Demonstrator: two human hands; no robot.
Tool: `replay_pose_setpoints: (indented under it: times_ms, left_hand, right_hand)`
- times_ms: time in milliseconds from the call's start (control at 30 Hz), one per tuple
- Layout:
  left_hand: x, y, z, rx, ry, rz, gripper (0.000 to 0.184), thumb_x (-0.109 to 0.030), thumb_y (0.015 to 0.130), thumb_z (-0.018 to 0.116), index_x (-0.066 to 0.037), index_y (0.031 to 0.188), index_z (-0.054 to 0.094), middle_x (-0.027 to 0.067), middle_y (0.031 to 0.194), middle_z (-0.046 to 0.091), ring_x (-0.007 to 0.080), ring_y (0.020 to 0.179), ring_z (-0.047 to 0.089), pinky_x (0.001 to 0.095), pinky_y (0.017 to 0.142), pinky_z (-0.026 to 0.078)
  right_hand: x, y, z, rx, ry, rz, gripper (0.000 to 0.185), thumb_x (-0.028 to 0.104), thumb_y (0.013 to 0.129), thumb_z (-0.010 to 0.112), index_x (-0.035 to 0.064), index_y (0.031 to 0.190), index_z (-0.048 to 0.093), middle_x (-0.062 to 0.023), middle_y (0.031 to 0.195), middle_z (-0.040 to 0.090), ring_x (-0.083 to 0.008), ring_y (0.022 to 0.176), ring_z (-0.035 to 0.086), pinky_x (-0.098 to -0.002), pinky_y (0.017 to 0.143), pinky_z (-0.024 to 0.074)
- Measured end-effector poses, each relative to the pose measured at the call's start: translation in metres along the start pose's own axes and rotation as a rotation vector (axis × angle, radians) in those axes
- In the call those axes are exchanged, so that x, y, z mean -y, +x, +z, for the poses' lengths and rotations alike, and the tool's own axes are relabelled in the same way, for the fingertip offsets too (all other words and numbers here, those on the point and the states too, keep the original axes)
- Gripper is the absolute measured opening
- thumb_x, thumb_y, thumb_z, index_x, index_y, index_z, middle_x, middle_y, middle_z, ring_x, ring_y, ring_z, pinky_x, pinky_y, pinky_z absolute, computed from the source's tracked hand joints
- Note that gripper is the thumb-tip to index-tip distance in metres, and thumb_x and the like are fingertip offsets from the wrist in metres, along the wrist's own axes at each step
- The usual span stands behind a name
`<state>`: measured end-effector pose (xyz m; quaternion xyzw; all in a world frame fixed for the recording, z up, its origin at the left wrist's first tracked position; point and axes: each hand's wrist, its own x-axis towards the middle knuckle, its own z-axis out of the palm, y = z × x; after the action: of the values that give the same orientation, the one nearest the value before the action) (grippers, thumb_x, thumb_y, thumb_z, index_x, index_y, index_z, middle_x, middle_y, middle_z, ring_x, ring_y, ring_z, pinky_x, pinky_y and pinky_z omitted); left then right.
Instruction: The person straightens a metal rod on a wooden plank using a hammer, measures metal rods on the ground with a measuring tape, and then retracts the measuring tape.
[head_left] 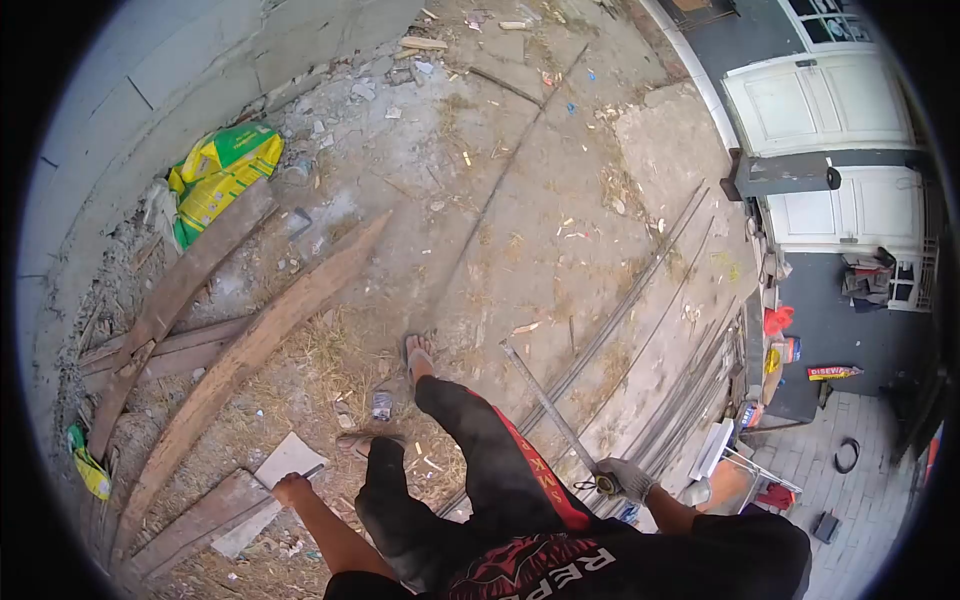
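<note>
My left hand (pixel 293 490) is bare and closed round a slim dark stick-like object (pixel 315 471), whose kind I cannot make out. Below it lie a pale flat sheet (pixel 288 458) and a brown board (pixel 190 530). My right hand (pixel 628 480), in a grey glove, grips a tape measure (pixel 605 484) at my right side. Its blade (pixel 550 408) is drawn out and slants forward and left over the ground, with its end beyond my right leg.
Long curved planks (pixel 255 355) lie at left near a yellow-green sack (pixel 225 175) by the concrete wall (pixel 120 110). Metal bars (pixel 630 300) stretch along the right. A thin rod (pixel 490 200) crosses the littered ground ahead. White cabinet doors (pixel 820 100) stand far right.
</note>
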<state>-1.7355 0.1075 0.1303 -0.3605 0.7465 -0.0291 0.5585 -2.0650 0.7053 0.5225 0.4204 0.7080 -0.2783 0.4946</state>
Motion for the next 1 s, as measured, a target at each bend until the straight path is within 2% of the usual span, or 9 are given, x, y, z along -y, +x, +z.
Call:
replay_pose_setpoints:
  times_ms: [33,167,233,333,433,567,667,867,1000]
  left_hand:
    - [0.006,-0.038,-0.026,0.111,0.01,-0.009,0.033,-0.021,0.096,0.048,-0.017,0.115,0.074,0.0014,0.12,0.073,0.0174,0.105,0.072,0.0341,0.077,0.058]
    - [0.001,-0.136,-0.05,0.115,-0.027,-0.107,0.033,-0.02,0.095,0.048,-0.019,0.115,0.074,-0.0005,0.12,0.073,0.017,0.107,0.071,0.0334,0.08,0.058]
    - [-0.025,-0.171,-0.078,0.111,-0.047,-0.132,0.033,-0.02,0.095,0.048,-0.02,0.116,0.074,-0.0015,0.119,0.073,0.0168,0.107,0.07,0.033,0.081,0.057]
    - [-0.093,-0.209,-0.131,0.103,-0.095,-0.134,0.034,-0.02,0.095,0.048,-0.021,0.117,0.074,-0.0029,0.119,0.073,0.0165,0.108,0.07,0.0325,0.083,0.057]
    - [-0.186,-0.236,-0.189,0.104,-0.158,-0.106,0.034,-0.019,0.094,0.048,-0.022,0.117,0.073,-0.0044,0.118,0.073,0.0162,0.109,0.069,0.0319,0.085,0.057]
    - [-0.288,-0.254,-0.265,0.066,-0.252,-0.054,0.035,-0.019,0.094,0.049,-0.024,0.118,0.073,-0.0063,0.118,0.073,0.0159,0.11,0.069,0.0312,0.088,0.056]
    - [-0.352,-0.279,-0.343,0.075,-0.219,-0.078,0.034,-0.02,0.094,0.049,-0.023,0.117,0.073,-0.0061,0.118,0.073,0.0157,0.11,0.069,0.031,0.088,0.056]
    - [-0.44,-0.297,-0.463,0.122,-0.174,-0.141,0.032,-0.022,0.093,0.051,-0.023,0.116,0.074,-0.0057,0.119,0.072,0.0153,0.11,0.069,0.0306,0.088,0.056]
    - [-0.494,-0.304,-0.54,0.162,-0.136,-0.166,0.031,-0.023,0.093,0.052,-0.023,0.115,0.074,-0.0054,0.12,0.072,0.0151,0.11,0.068,0.0304,0.088,0.056]
  right_hand:
    - [-0.016,0.0,-0.012,0.009,0.067,0.037,0.039,0.038,0.092,0.062,0.0132,0.122,0.069,-0.0038,0.103,0.068,-0.0178,0.095,0.066,-0.0399,0.076,0.0599]
    - [-0.026,0.027,-0.066,0.057,0.101,-0.061,0.038,0.039,0.09,0.062,0.0122,0.116,0.069,-0.0045,0.101,0.067,-0.0171,0.095,0.066,-0.0404,0.069,0.0574]
    - [0.009,0.038,-0.097,0.051,0.098,-0.12,0.039,0.042,0.088,0.062,0.0127,0.113,0.069,-0.0043,0.098,0.068,-0.0168,0.087,0.067,-0.0397,0.067,0.0562]
    - [0.056,0.1,-0.169,0.129,0.368,-0.044,0.034,0.038,0.089,0.061,0.0136,0.112,0.07,-0.0027,0.091,0.067,-0.016,0.073,0.065,-0.036,0.064,0.0556]
    - [0.127,0.124,-0.256,0.071,0.324,-0.185,0.033,0.039,0.092,0.059,0.0126,0.111,0.067,-0.0027,0.086,0.066,-0.0155,0.072,0.066,-0.0334,0.053,0.0535]
    - [0.211,0.122,-0.372,0.05,0.41,-0.329,0.031,0.037,0.092,0.06,0.0133,0.109,0.067,-0.0015,0.087,0.066,-0.0149,0.072,0.065,-0.0327,0.053,0.0536]
    - [0.269,0.112,-0.447,-0.008,0.433,-0.392,0.029,0.032,0.09,0.062,0.0116,0.109,0.069,-0.0008,0.091,0.067,-0.0123,0.075,0.064,-0.0305,0.063,0.0558]
    - [0.373,0.129,-0.547,-0.002,0.325,-0.329,0.035,0.037,0.091,0.059,0.0134,0.115,0.068,-0.0028,0.09,0.068,-0.0162,0.073,0.068,-0.0347,0.053,0.0554]
    - [0.449,0.128,-0.592,-0.019,0.485,-0.258,0.035,0.036,0.091,0.06,0.0128,0.116,0.068,-0.0035,0.093,0.069,-0.0183,0.077,0.07,-0.0374,0.061,0.0568]
